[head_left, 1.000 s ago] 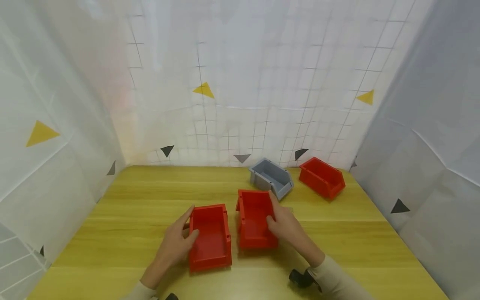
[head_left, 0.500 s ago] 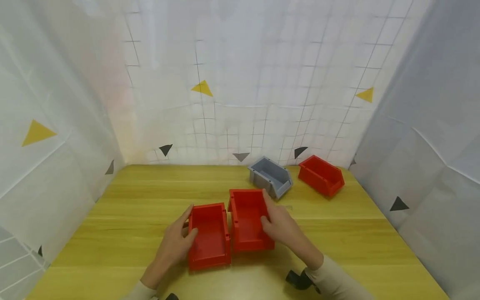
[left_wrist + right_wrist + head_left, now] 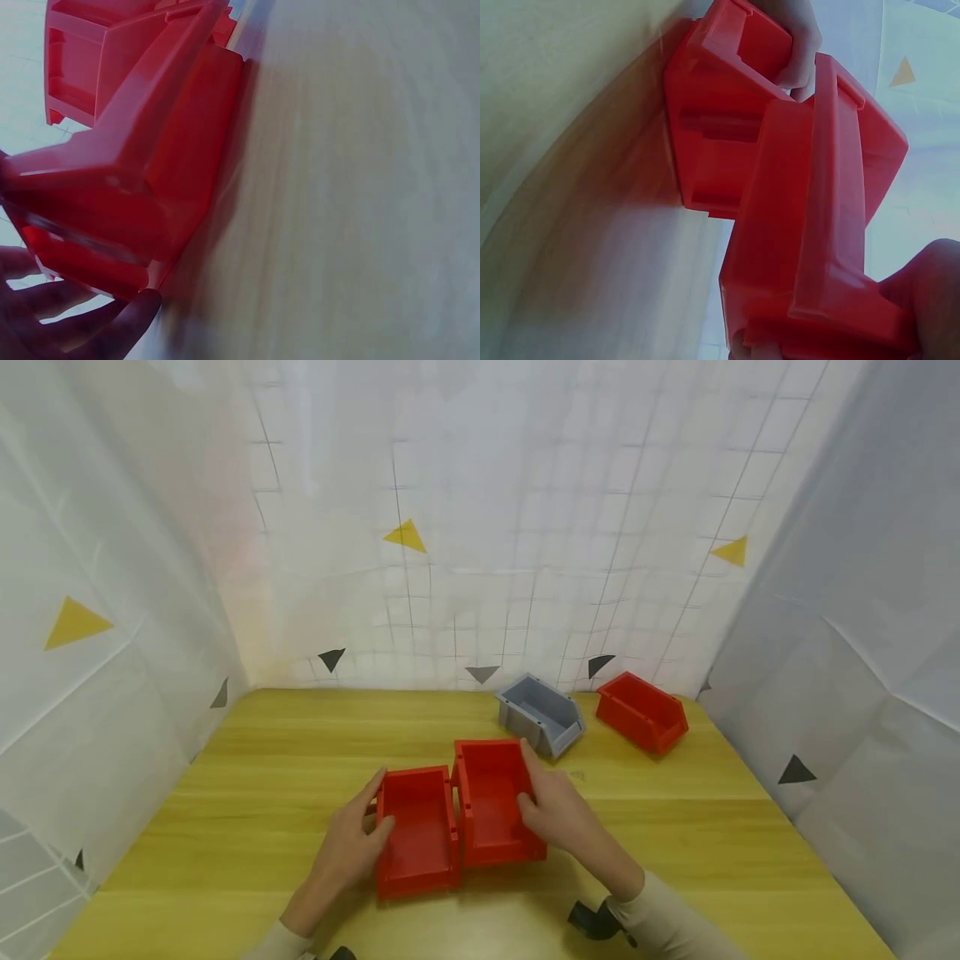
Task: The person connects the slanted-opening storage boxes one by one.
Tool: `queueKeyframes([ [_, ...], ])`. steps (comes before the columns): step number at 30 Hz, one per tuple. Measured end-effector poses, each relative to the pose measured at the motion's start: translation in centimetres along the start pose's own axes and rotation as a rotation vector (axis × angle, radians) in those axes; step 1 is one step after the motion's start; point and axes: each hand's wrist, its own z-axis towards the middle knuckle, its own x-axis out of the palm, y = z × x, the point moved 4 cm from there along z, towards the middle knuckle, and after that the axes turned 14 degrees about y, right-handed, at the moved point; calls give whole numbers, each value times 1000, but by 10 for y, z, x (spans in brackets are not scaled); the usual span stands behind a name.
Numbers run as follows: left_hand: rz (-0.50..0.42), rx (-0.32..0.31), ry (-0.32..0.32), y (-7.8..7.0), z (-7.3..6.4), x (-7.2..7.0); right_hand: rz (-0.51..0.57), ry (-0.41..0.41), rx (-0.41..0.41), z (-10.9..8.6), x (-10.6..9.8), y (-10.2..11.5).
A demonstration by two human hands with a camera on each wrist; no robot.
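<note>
Two red storage bins sit side by side before me in the head view. My left hand [image 3: 351, 842] grips the left bin [image 3: 417, 839] by its left wall, thumb over the rim and fingers outside. That bin rests on the wooden table, as the left wrist view shows. With thumb inside and fingers along the outer wall, my right hand [image 3: 562, 810] holds the right bin [image 3: 497, 806]. From the right wrist, this held bin [image 3: 780, 202] appears raised off the tabletop, its side right at the other bin's [image 3: 712, 165] side wall and set slightly farther back.
Behind the right hand stands a grey storage bin [image 3: 542, 714]. Another red bin [image 3: 642, 714] stands to its right, near the table's back right corner. White sheeting [image 3: 480, 510] with yellow and dark triangles encloses the wooden table [image 3: 262, 793] at the back and sides.
My right hand has brought its red bin leftward, closing the gap to the left bin's side. The left hand and its bin have barely moved.
</note>
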Motion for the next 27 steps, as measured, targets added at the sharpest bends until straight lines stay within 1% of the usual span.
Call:
queueKeyframes([
  [8,2,-5,6,2,0,2,-16,16,18,0,-1,4],
  [13,-15,-8,13,2,0,3,-31,31,33,-1,-1,6],
  [17,-8,-8,13,1,0,1,-56,25,40,1,-1,9],
  [22,10,-25,1,1,-4,-2,-82,28,28,4,2,12],
  [27,31,-17,5,0,-1,-1,-137,-11,31,3,2,12],
])
